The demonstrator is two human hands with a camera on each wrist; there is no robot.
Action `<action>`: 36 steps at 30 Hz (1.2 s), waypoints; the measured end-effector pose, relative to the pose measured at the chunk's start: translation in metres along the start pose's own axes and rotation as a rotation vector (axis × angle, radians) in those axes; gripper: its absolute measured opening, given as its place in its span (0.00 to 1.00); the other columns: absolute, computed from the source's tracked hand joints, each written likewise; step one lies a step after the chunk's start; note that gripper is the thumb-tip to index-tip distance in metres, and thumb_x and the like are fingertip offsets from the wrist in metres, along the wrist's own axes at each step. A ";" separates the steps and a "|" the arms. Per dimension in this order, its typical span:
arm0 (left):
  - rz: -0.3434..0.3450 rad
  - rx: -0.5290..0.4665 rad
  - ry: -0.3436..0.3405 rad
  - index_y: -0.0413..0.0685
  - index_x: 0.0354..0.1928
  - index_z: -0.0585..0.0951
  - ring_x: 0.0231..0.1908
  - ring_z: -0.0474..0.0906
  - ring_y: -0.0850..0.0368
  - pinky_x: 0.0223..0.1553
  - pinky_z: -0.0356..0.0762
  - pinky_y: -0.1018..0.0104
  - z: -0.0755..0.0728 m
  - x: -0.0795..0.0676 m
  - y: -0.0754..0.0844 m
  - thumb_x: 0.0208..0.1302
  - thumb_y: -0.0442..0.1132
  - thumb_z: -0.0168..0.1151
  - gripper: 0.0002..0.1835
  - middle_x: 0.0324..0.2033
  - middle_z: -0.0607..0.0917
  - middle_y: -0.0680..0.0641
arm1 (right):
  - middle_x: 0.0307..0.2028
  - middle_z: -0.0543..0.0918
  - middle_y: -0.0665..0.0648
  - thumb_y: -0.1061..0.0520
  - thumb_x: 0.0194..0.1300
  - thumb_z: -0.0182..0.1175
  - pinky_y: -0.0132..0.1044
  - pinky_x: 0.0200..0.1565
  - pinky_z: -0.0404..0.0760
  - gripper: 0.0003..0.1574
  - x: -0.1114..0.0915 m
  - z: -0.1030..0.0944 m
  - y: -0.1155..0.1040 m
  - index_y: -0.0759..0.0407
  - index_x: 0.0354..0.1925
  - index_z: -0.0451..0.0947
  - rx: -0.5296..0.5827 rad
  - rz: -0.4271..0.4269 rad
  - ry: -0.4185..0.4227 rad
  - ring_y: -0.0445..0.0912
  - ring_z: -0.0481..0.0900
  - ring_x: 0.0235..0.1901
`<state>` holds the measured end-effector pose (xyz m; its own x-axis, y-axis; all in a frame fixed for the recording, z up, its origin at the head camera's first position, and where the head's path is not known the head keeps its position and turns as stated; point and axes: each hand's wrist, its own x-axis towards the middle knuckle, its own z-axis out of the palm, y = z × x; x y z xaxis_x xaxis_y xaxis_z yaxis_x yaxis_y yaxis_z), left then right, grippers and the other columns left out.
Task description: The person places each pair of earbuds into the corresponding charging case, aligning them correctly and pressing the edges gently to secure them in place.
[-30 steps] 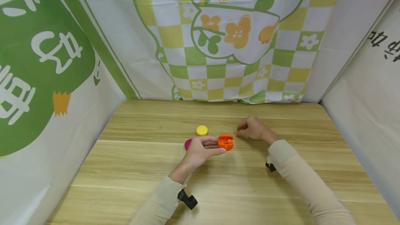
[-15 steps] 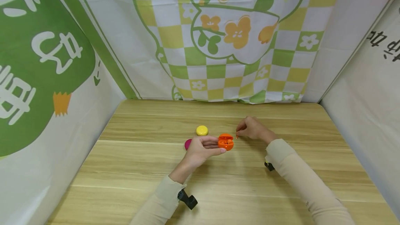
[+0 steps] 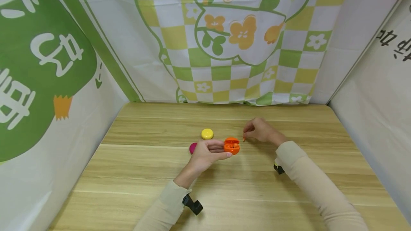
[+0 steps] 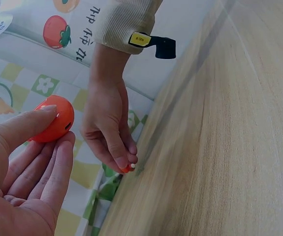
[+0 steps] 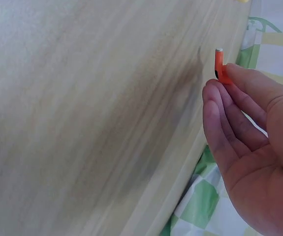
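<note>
Between thumb and fingers my left hand (image 3: 203,155) holds an orange earbud case (image 3: 232,148) with its lid up; something small and dark shows inside. In the left wrist view the rounded underside of the case (image 4: 57,118) faces the camera. Just right of the case, my right hand (image 3: 260,131) pinches an orange earbud (image 5: 219,64) at its fingertips, the stem pointing up in the right wrist view. The earbud is apart from the case. A yellow round case (image 3: 207,134) lies behind the left hand. A magenta round one (image 3: 193,148) is partly covered by that hand.
The wooden table (image 3: 244,195) reaches back to a checkered cloth (image 3: 221,77) hanging behind it. Printed white sheets stand at the left and right sides. Each wrist wears a black camera mount, such as the left one (image 3: 193,205).
The earbud has turned slightly in my right fingertips and more of it shows. My left hand and the case have stayed in place.
</note>
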<state>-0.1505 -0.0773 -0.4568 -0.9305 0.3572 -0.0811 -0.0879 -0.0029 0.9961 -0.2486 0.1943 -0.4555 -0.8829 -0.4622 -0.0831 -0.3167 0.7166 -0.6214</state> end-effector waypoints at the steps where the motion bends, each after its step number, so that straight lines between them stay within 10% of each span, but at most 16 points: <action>1: 0.001 0.000 0.000 0.35 0.51 0.87 0.47 0.91 0.54 0.51 0.90 0.63 0.000 0.000 0.000 0.59 0.32 0.79 0.19 0.49 0.92 0.39 | 0.39 0.93 0.59 0.62 0.70 0.70 0.38 0.40 0.88 0.06 -0.001 -0.001 -0.001 0.65 0.42 0.90 0.004 -0.003 0.000 0.45 0.88 0.38; 36: 0.006 0.034 0.006 0.39 0.53 0.88 0.50 0.91 0.52 0.53 0.90 0.63 -0.005 0.002 -0.005 0.60 0.36 0.80 0.20 0.50 0.92 0.41 | 0.32 0.93 0.50 0.58 0.67 0.74 0.36 0.37 0.90 0.03 -0.036 -0.057 -0.077 0.56 0.35 0.90 -0.096 -0.102 0.028 0.40 0.90 0.33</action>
<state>-0.1538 -0.0813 -0.4624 -0.9331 0.3517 -0.0756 -0.0707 0.0267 0.9971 -0.2127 0.1855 -0.3605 -0.8533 -0.5214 -0.0009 -0.4357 0.7138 -0.5483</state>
